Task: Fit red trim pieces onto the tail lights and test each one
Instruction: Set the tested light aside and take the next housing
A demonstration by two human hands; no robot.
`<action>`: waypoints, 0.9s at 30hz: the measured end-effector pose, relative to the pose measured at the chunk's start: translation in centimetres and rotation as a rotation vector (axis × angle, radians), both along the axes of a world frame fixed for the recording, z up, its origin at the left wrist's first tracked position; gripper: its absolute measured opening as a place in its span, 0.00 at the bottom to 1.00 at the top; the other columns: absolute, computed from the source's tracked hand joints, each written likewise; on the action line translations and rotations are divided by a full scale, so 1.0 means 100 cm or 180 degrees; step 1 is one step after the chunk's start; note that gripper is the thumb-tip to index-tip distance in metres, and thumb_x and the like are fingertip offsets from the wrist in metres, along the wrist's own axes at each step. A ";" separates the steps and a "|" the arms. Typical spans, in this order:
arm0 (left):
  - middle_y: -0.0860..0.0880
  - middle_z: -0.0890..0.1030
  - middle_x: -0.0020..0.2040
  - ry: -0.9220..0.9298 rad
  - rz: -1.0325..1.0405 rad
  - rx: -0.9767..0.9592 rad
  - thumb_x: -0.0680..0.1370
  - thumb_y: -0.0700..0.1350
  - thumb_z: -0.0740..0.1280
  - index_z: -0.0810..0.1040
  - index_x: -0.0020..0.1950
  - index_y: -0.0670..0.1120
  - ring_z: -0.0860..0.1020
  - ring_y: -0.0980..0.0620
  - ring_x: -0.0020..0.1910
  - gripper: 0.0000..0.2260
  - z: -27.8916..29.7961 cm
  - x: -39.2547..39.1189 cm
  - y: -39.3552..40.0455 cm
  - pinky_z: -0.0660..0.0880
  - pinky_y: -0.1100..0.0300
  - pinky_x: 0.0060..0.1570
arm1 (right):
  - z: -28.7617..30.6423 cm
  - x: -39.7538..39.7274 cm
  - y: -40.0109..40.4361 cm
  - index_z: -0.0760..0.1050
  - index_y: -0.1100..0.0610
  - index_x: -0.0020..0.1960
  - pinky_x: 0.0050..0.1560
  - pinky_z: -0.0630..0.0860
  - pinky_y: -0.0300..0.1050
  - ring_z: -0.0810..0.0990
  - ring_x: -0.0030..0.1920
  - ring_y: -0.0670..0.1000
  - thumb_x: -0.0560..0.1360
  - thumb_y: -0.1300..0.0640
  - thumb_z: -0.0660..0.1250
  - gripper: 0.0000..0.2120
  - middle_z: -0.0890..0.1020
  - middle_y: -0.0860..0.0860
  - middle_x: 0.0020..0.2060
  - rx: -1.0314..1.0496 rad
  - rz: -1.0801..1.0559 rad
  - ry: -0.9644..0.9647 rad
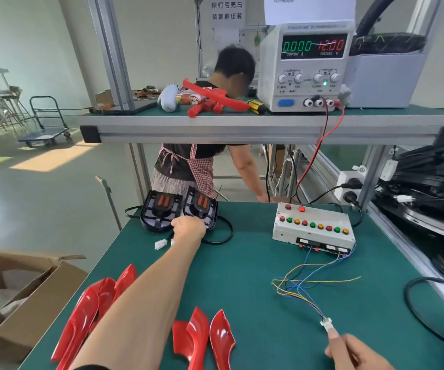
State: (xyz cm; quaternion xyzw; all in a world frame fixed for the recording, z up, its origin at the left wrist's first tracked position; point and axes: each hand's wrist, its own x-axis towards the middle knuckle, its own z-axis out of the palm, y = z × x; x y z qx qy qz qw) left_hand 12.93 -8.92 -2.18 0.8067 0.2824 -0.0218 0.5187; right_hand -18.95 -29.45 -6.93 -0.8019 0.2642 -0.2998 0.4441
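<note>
The left hand [189,228] is stretched to the far side of the green counter [242,276], its fingers curled down at the near edge of the right tail light [202,206]; whether anything is gripped cannot be told; the left tail light [161,210] stands just beside the right one, both showing orange inserts; a white connector [160,244] lies on the counter just left of the wrist, and a black cable [222,236] is looped to the right. The right hand [354,352] is seen at the near right corner, a white plug [327,324] being pinched at its fingertips; from the plug a bundle of coloured wires [303,284] runs to the test box [313,228] with red, green and orange buttons. Red trim pieces [205,340] lie at the near edge, with more [92,308] to the left of the forearm. A power supply [306,66] on the shelf above reads 0.000 and 12.00; a cardboard box [15,297] sits left of the counter; a person in a checked apron [202,169] stands beyond.
</note>
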 end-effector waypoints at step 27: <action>0.45 0.78 0.42 -0.1356 -0.1638 -0.0536 0.82 0.46 0.66 0.76 0.53 0.41 0.75 0.50 0.37 0.08 0.061 -0.090 0.050 0.72 0.57 0.38 | 0.007 -0.011 0.003 0.74 0.48 0.24 0.32 0.67 0.35 0.74 0.35 0.52 0.75 0.58 0.76 0.23 0.75 0.54 0.23 0.0299 -0.0191 -0.0245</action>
